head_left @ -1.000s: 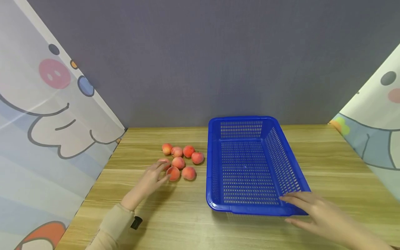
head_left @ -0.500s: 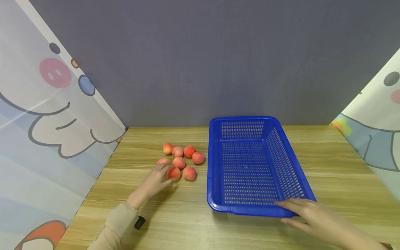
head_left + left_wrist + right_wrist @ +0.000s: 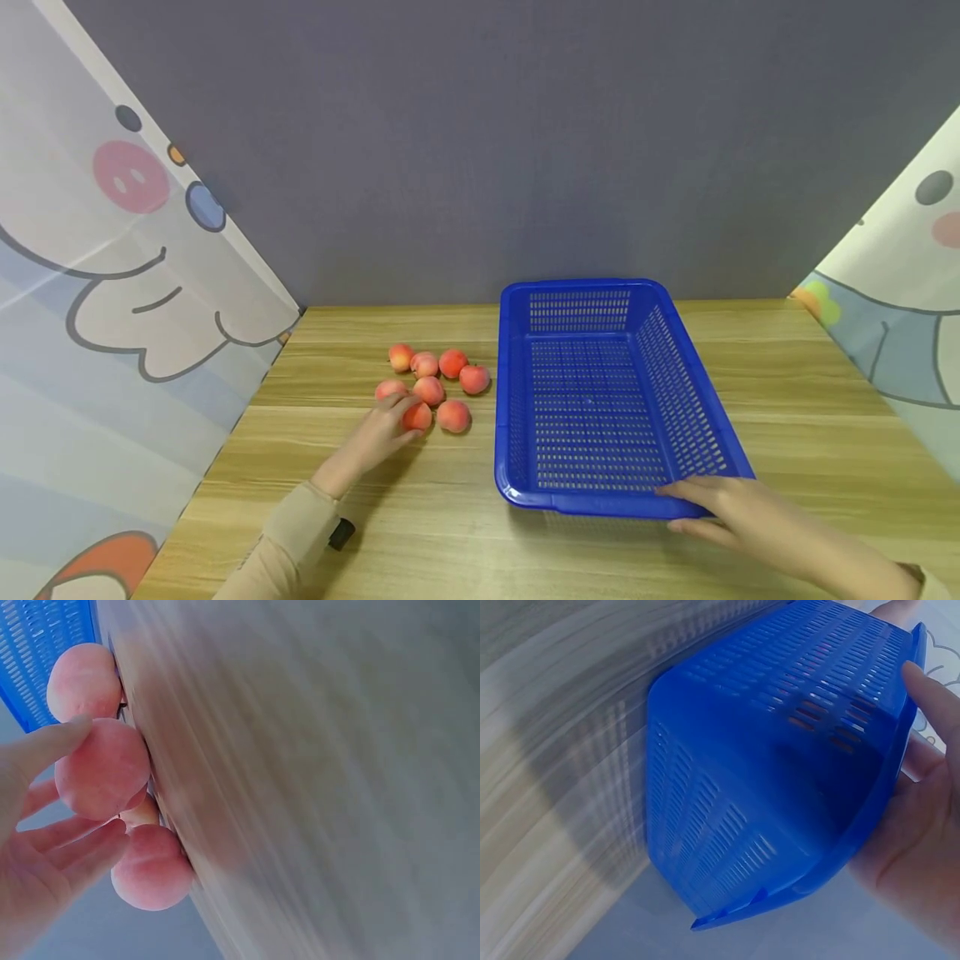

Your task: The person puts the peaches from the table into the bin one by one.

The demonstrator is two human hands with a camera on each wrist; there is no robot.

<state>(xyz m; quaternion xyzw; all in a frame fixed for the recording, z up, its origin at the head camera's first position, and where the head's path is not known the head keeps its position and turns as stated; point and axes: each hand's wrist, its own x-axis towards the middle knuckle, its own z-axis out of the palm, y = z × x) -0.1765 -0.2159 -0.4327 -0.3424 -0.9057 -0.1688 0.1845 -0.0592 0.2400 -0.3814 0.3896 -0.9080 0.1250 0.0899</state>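
My left hand (image 3: pixel 377 435) is at the front of a loose group of peaches on the wooden table. Its thumb and fingers close around one peach (image 3: pixel 105 771), thumb on the near side and fingers behind. Another peach (image 3: pixel 154 870) lies beside the fingertips, and one more (image 3: pixel 453 416) sits just to the right. At the near right corner of a blue plastic basket (image 3: pixel 592 503), my right hand (image 3: pixel 742 518) grips the rim. Its fingers reach over the inner side, while the thumb stays outside and below. Nothing lies inside the basket.
Several more peaches (image 3: pixel 424 364) lie behind the held one, left of the basket. A grey partition (image 3: pixel 480 150) stands along the table's back edge. Cartoon-printed sheets (image 3: pixel 150 317) border both sides.
My left hand has shifted slightly right, its fingers coming around the front peach. My right hand has moved a little left and settled on the basket's rim corner.
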